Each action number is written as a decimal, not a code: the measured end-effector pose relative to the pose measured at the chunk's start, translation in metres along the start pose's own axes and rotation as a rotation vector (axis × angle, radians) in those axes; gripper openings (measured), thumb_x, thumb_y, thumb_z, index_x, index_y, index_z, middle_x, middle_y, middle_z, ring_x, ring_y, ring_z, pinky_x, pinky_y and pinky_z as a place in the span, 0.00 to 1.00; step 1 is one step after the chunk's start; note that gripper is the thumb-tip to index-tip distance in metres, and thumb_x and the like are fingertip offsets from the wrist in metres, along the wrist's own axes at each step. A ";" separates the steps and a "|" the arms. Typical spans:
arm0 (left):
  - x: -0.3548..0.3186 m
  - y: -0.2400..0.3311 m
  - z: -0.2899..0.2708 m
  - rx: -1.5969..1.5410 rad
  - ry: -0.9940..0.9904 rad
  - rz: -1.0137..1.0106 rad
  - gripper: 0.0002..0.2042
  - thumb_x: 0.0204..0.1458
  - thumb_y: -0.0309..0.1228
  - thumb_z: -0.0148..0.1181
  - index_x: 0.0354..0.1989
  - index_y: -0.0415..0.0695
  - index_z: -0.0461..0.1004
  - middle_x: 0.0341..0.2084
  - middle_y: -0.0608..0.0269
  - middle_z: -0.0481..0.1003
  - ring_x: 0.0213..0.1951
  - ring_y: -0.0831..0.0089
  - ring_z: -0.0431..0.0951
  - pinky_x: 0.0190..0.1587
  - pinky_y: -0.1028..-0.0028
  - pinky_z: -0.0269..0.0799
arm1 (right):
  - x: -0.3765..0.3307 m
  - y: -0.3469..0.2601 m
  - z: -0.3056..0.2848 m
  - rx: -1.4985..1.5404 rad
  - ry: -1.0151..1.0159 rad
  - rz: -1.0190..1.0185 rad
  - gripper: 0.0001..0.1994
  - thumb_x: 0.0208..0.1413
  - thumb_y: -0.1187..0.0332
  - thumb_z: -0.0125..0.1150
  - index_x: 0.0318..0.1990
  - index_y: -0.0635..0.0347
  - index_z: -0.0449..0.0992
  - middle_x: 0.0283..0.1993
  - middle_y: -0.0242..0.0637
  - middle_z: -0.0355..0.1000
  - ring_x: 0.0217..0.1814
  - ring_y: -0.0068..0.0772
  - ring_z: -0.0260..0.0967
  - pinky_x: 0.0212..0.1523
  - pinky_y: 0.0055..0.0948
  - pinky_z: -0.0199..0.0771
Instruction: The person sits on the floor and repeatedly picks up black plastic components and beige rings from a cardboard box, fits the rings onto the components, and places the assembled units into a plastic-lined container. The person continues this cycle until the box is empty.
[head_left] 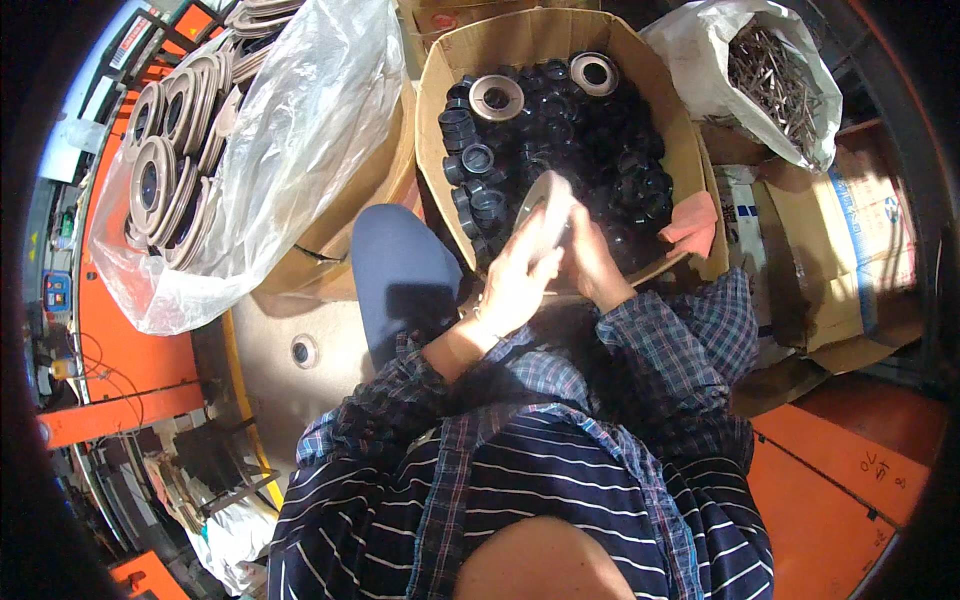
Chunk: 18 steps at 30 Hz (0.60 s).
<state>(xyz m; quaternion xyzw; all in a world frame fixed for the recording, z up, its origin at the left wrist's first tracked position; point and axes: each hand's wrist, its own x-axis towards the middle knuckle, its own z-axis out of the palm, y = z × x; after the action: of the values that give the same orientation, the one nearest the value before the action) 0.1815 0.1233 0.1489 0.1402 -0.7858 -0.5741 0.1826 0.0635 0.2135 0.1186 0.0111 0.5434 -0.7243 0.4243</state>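
Observation:
A beige flanged ring [549, 200], seen nearly edge-on, is held up over the front of a large cardboard box [432, 150]. My left hand [515, 280] is closed on its lower left side, thumb towards the right. Close against the ring's right side is my right hand [598, 262], its fingers blurred and partly hidden; whether they grip something cannot be made out. Many black plastic ring-shaped parts [555, 130] fill the box. Two more beige flanged rings, one at the left [478, 98] and another at the right [612, 72], lie on top of them.
At left, a clear plastic bag [310, 120] lies beside stacked beige rings [155, 185]. A white sack of thin metal-like strips [715, 90] stands back right. A pink cloth [692, 225] hangs on the box's edge. One small round part [304, 350] lies on the floor.

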 end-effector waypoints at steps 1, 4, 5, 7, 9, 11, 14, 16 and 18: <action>-0.001 0.002 0.000 0.171 -0.010 0.226 0.25 0.60 0.30 0.58 0.66 0.38 0.63 0.63 0.45 0.66 0.63 0.60 0.68 0.65 0.63 0.63 | 0.000 -0.003 -0.004 0.163 -0.070 0.065 0.25 0.65 0.42 0.47 0.36 0.54 0.77 0.27 0.31 0.74 0.23 0.29 0.72 0.23 0.29 0.72; 0.004 0.002 -0.009 -0.012 -0.098 0.117 0.24 0.61 0.30 0.58 0.64 0.34 0.64 0.62 0.48 0.68 0.62 0.62 0.69 0.66 0.66 0.62 | -0.006 -0.021 -0.019 0.208 -0.365 0.307 0.30 0.65 0.39 0.44 0.35 0.60 0.78 0.19 0.36 0.73 0.17 0.30 0.70 0.17 0.28 0.69; 0.006 0.001 -0.012 -0.316 0.018 -0.100 0.22 0.61 0.29 0.58 0.62 0.33 0.66 0.58 0.52 0.71 0.59 0.67 0.72 0.64 0.69 0.64 | -0.006 -0.025 -0.018 -0.108 -0.258 0.176 0.31 0.65 0.39 0.43 0.35 0.61 0.78 0.19 0.37 0.73 0.16 0.31 0.69 0.19 0.28 0.70; 0.012 -0.001 -0.020 -0.527 0.132 -0.082 0.19 0.63 0.29 0.56 0.60 0.34 0.68 0.51 0.62 0.74 0.53 0.75 0.73 0.59 0.73 0.67 | -0.012 -0.031 -0.015 -0.619 -0.016 -0.244 0.32 0.64 0.38 0.44 0.38 0.63 0.79 0.25 0.40 0.77 0.20 0.31 0.71 0.24 0.29 0.71; 0.015 0.000 -0.025 -0.695 0.147 -0.155 0.18 0.63 0.28 0.55 0.60 0.36 0.68 0.51 0.62 0.75 0.52 0.75 0.73 0.57 0.74 0.68 | -0.016 -0.035 -0.011 -0.800 -0.018 -0.578 0.26 0.55 0.53 0.67 0.53 0.63 0.74 0.46 0.44 0.76 0.40 0.35 0.75 0.43 0.32 0.76; 0.015 0.003 -0.026 -0.615 0.108 -0.122 0.18 0.63 0.28 0.56 0.59 0.37 0.69 0.51 0.62 0.75 0.52 0.75 0.73 0.55 0.74 0.69 | -0.015 -0.038 -0.007 -0.924 -0.191 -0.951 0.39 0.44 0.61 0.78 0.64 0.59 0.65 0.61 0.48 0.67 0.53 0.39 0.73 0.52 0.34 0.75; 0.011 0.009 -0.023 -0.303 0.143 -0.078 0.21 0.60 0.29 0.61 0.60 0.37 0.68 0.52 0.58 0.75 0.54 0.72 0.73 0.56 0.72 0.70 | -0.015 -0.034 0.002 -0.766 -0.162 -0.587 0.34 0.47 0.63 0.76 0.61 0.59 0.68 0.60 0.43 0.70 0.58 0.35 0.72 0.55 0.37 0.74; 0.007 0.015 -0.021 -0.217 0.017 -0.048 0.21 0.58 0.28 0.61 0.60 0.39 0.70 0.58 0.51 0.72 0.60 0.64 0.72 0.64 0.67 0.65 | -0.010 -0.031 0.011 -0.121 -0.145 -0.117 0.30 0.53 0.65 0.70 0.62 0.59 0.67 0.58 0.41 0.72 0.57 0.35 0.73 0.54 0.36 0.75; 0.006 0.023 -0.026 0.160 -0.034 0.511 0.22 0.57 0.29 0.61 0.59 0.36 0.70 0.60 0.44 0.68 0.66 0.50 0.65 0.69 0.56 0.57 | -0.026 -0.015 0.017 0.058 -0.276 -0.362 0.28 0.61 0.55 0.59 0.65 0.60 0.64 0.51 0.44 0.75 0.50 0.36 0.76 0.51 0.36 0.79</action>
<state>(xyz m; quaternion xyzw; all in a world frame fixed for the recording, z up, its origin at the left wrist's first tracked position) 0.1870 0.1057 0.1782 -0.0584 -0.8415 -0.4478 0.2967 0.0776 0.2165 0.1495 -0.1737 0.4524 -0.7986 0.3571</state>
